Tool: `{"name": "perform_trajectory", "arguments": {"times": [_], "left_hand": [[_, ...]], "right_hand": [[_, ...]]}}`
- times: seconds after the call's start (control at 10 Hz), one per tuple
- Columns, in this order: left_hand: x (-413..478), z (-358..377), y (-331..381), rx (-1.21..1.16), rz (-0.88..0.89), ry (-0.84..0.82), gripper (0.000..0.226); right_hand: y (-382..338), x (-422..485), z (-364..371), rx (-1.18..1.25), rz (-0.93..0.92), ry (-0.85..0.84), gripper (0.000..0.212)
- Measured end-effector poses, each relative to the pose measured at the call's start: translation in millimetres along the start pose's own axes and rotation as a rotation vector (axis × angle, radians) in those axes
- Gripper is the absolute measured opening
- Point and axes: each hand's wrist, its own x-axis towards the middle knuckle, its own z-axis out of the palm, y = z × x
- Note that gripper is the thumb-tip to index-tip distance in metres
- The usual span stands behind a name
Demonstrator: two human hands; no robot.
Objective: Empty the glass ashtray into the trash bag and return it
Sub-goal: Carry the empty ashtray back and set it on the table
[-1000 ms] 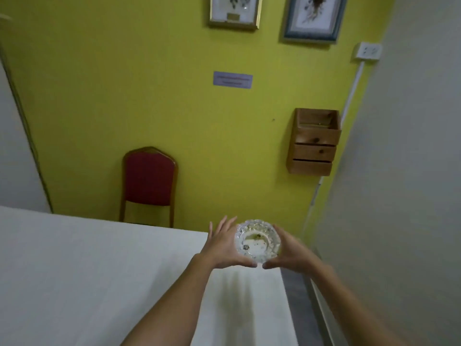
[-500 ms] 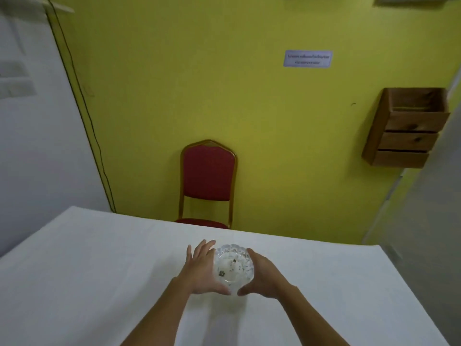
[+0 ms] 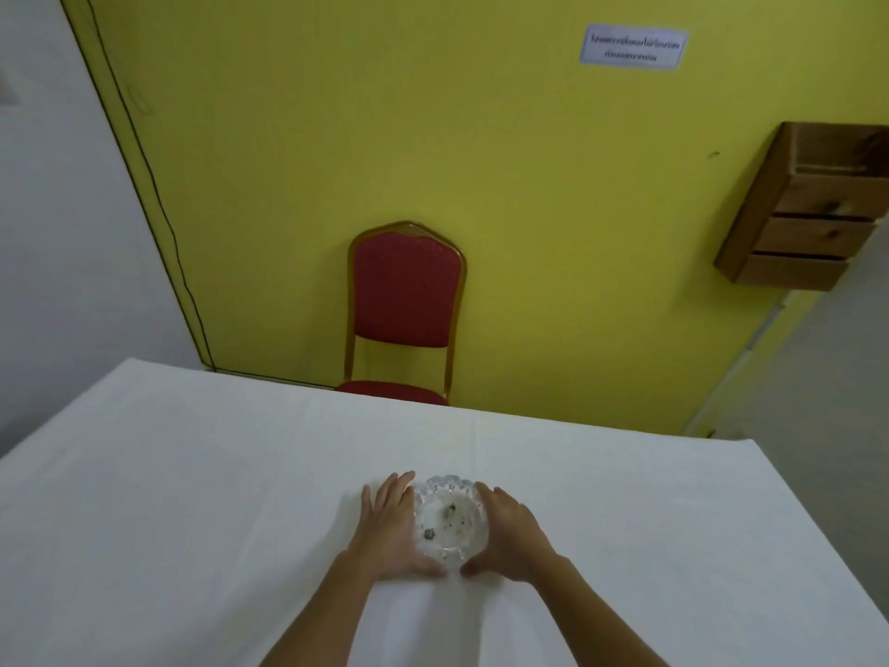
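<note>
Round cut-glass ashtray (image 3: 451, 521) sits near-centre on white-clothed worktop (image 3: 192, 498), specks of ash inside. Left hand (image 3: 390, 527) and right hand (image 3: 511, 534) cup its sides, grip closed on glass. Risk: any tilt would scatter ash onto cloth; no trash bag visible.

Single head-worn wide-angle view, looking forward and down over the desk (image 3: 192, 498). Near edge close below the camera; yellow wall (image 3: 385, 137) and red chair (image 3: 406, 291) face it beyond.

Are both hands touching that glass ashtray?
Touching. The head view shows the left hand and right hand cupped against the ashtray's sides.
</note>
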Motion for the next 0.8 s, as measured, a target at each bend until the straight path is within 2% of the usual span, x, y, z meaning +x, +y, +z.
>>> {"name": "perform_trajectory", "arguments": {"times": [0.2, 0.3, 0.4, 0.6, 0.8], "left_hand": [[2.6, 3.7, -1.2, -0.001, 0.013, 0.001, 0.126], [3.1, 4.9, -0.7, 0.013, 0.012, -0.010, 0.126], [2.4, 4.0, -0.8, 0.048, -0.006, -0.035, 0.126], [-1.8, 3.9, 4.2, 0.138, -0.045, -0.061, 0.128], [-4.5, -5.3, 15.4, 0.265, -0.044, -0.097, 0.128]], "right_hand": [[-1.7, -3.7, 2.0, 0.029, 0.050, -0.013, 0.102], [0.4, -5.7, 5.7, 0.002, 0.074, -0.007, 0.109], [1.0, -9.7, 5.9, -0.091, 0.089, -0.049, 0.118], [4.0, -15.6, 4.8, -0.343, 0.083, -0.068, 0.119], [1.2, -18.0, -5.0, -0.395, 0.071, -0.090, 0.117]]}}
